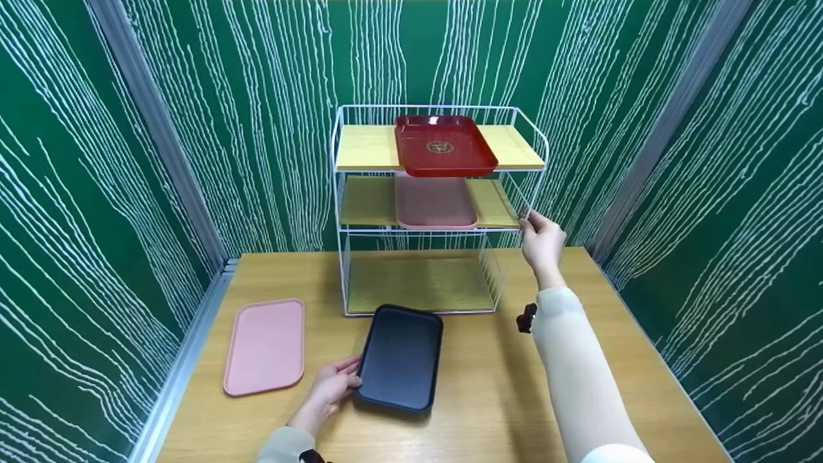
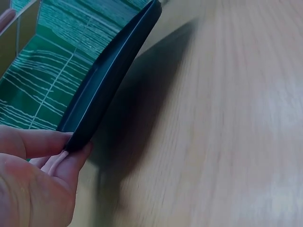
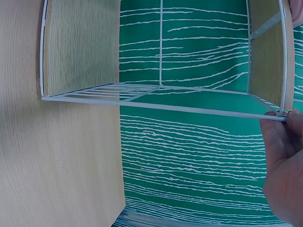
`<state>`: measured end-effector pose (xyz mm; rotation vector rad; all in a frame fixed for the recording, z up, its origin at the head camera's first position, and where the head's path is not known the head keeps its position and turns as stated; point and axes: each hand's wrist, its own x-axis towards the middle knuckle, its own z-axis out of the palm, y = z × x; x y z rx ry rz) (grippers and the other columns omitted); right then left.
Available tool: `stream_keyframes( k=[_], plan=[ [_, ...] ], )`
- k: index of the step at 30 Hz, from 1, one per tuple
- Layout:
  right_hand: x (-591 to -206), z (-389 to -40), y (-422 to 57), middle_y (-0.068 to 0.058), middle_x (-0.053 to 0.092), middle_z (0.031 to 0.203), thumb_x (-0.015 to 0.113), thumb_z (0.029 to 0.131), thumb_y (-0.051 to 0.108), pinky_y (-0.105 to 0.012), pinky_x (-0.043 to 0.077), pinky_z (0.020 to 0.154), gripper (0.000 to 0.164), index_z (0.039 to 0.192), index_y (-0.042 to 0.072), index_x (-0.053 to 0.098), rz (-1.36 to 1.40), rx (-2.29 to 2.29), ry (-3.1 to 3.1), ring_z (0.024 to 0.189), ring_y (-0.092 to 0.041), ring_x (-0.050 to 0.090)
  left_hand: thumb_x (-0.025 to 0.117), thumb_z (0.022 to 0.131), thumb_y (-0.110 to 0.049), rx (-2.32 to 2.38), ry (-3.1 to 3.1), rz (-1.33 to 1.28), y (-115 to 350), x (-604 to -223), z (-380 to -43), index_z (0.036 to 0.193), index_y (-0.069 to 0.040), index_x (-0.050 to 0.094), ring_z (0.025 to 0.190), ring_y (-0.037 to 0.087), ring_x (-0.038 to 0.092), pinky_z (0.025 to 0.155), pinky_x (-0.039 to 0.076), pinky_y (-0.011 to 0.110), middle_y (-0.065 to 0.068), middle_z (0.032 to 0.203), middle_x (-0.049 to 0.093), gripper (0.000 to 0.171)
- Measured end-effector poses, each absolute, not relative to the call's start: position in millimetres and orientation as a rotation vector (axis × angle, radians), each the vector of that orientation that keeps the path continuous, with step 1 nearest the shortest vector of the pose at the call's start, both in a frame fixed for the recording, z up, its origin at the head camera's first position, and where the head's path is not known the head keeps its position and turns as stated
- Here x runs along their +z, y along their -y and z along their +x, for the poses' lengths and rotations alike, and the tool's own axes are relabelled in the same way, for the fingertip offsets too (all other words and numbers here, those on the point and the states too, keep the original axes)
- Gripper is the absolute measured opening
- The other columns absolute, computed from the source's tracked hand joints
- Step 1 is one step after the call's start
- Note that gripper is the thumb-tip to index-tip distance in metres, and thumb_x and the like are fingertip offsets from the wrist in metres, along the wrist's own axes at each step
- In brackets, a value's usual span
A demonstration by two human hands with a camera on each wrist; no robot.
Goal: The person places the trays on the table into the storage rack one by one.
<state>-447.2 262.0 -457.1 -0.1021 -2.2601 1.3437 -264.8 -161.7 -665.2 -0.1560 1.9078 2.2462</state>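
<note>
Two grips at once — left low, right high

Left of the left hand (image 1: 331, 389), and apart from it, a pink tray (image 1: 267, 347) lies flat on the wooden table (image 1: 479, 376). The left hand pinches a black tray (image 1: 402, 357) by its edge; the tray sits just right of that hand, tilted, its shadow on the table — whether its far end touches, I cannot tell. Beyond this hand stands a wire rack (image 1: 366, 146). Left of the right hand (image 1: 543, 244), a second pink tray (image 1: 434, 204) rests on the middle shelf, and higher up, a red tray (image 1: 421, 153) on the top one. The right hand grips the frame beside the middle shelf.
</note>
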Motion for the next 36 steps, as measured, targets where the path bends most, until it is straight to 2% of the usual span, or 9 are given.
stream_keyframes(
  k=[5,11,19,25,31,33,36],
  plan=[
    [-457,-448,-261,-0.013,0.074,0.132,0.062,0.11,0.012,-0.043,0.056,0.099,0.032,0.139,0.006,0.071,-0.096,1.306,2.247,0.118,-0.025,0.07,0.055,0.079,0.022,2.291,-1.885,-0.183,150,-665,-273,0.151,0.019,0.042,0.15,0.05,0.035,0.107,0.054,0.04,0.039,0.158,0.039,0.074],
    [-456,-449,-260,-0.014,0.073,0.133,0.061,0.11,0.012,-0.042,0.055,0.102,0.032,0.14,0.005,0.07,-0.088,1.312,2.252,0.118,-0.024,0.068,0.055,0.08,0.022,2.334,-1.874,-0.27,135,-666,-283,0.151,0.02,0.042,0.149,0.049,0.037,0.115,0.047,0.049,0.037,0.158,0.039,0.072],
    [-456,-446,-261,-0.014,0.072,0.135,0.059,0.111,0.014,-0.04,0.056,0.098,0.034,0.143,0.006,0.069,-0.101,1.345,2.262,0.116,-0.024,0.068,0.056,0.08,0.021,2.338,-1.907,-0.333,110,-663,-297,0.15,0.018,0.046,0.149,0.049,0.038,0.118,0.042,0.059,0.035,0.156,0.043,0.071],
    [-455,-446,-262,-0.013,0.073,0.135,0.061,0.11,0.013,-0.042,0.055,0.102,0.032,0.14,0.006,0.071,-0.093,1.337,2.249,0.117,-0.024,0.068,0.055,0.078,0.023,2.358,-1.914,-0.379,88,-657,-311,0.15,0.015,0.049,0.148,0.046,0.041,0.109,0.053,0.049,0.033,0.155,0.046,0.072],
    [-456,-448,-261,-0.014,0.074,0.13,0.063,0.109,0.012,-0.041,0.055,0.102,0.031,0.137,0.003,0.072,-0.103,1.331,2.227,0.118,-0.024,0.069,0.056,0.08,0.02,2.372,-1.899,-0.434,67,-653,-324,0.151,0.01,0.052,0.149,0.043,0.042,0.112,0.05,0.054,0.03,0.157,0.047,0.071],
    [-457,-449,-261,-0.015,0.075,0.13,0.062,0.109,0.011,-0.04,0.055,0.102,0.031,0.137,0.002,0.072,-0.107,1.33,2.226,0.117,-0.025,0.069,0.055,0.081,0.02,2.386,-1.89,-0.451,61,-653,-327,0.15,0.01,0.053,0.149,0.042,0.042,0.108,0.053,0.05,0.03,0.157,0.047,0.07],
    [-457,-449,-261,-0.015,0.075,0.13,0.062,0.109,0.011,-0.04,0.055,0.1,0.031,0.137,0.003,0.072,-0.112,1.334,2.232,0.116,-0.024,0.069,0.056,0.08,0.019,2.411,-1.894,-0.49,52,-655,-332,0.149,0.01,0.054,0.144,0.04,0.046,0.096,0.057,0.04,0.03,0.156,0.049,0.07]
  ],
)
